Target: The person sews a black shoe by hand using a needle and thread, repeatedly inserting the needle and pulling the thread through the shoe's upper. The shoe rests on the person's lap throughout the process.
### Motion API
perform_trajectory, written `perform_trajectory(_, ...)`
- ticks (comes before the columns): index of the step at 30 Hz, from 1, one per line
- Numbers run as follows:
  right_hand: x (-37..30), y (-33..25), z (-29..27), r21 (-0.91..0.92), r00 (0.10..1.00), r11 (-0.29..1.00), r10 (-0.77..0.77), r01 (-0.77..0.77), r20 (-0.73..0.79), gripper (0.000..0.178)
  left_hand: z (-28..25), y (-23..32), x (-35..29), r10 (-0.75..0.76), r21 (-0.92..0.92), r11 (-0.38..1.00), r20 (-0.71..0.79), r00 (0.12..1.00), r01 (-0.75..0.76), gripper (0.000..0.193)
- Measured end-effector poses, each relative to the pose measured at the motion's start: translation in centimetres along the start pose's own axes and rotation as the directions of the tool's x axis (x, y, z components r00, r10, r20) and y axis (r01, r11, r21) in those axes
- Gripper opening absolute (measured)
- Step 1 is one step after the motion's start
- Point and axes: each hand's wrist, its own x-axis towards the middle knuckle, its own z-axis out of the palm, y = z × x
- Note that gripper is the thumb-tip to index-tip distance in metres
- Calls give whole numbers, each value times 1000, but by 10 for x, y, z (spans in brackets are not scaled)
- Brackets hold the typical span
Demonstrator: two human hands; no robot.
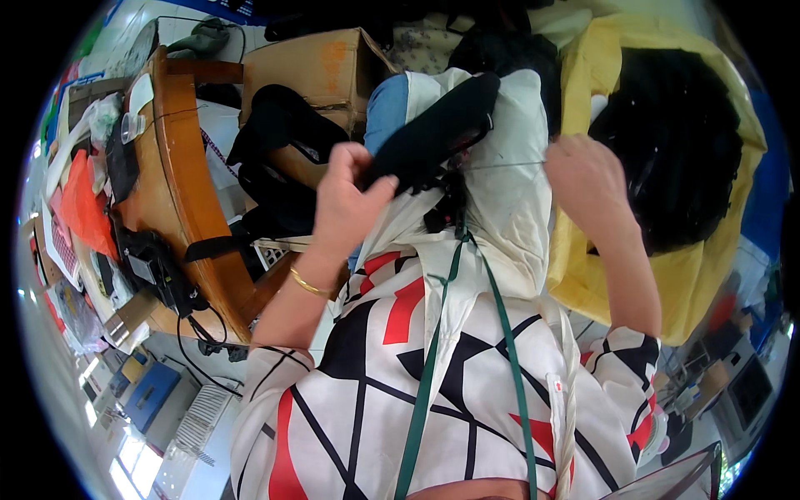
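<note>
My left hand (347,193) grips the near left end of a long, rounded black fabric piece (439,125), with thumb and fingers closed round it. The piece lies tilted across my lap, over a white apron (512,225); its exact kind cannot be made out. To the right, my right hand (586,177) is closed in a pinch on a thin strand (507,165), likely thread. That strand runs taut from the fingers toward the black piece. Small dark items hang at the lower end of a green cord (450,271) over my front, partly hidden.
On the right stands a yellow bag (575,250) holding black pieces (679,150). At left are more black fabric pieces (287,125) by a cardboard box (304,71). A wooden table edge (187,183) carries plastic bags, a red bag (85,204) and a black device (154,267) with a cable.
</note>
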Motion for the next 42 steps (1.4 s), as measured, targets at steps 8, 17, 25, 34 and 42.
perform_trajectory(8, -22, 28, -11, 160, 907, 962, 264, -222, -327, 11, -78, 60, 125, -4, -12, 1000, 597, 802, 14, 25)
perform_trajectory(17, -21, 22, 56, 180, 954, 937, 288, -299, 86, 15, -15, 11, 124, 368, 580, 715, 163, 915, -391, 36)
perform_trajectory(25, 64, -69, 30, 892, 965, 451, 237, -9, -110, 21, -33, -18, 64, -98, 189, 981, 240, 966, 52, 32)
perform_trajectory(34, 103, -106, 48, 904, 993, 418, 26, 90, -111, 24, -18, -6, 49, 218, 175, 953, 178, 960, -249, 26)
perform_trajectory(42, 89, -99, 54, 953, 988, 262, 79, -152, 136, 21, -13, -5, 47, 225, 127, 958, 216, 950, -256, 23)
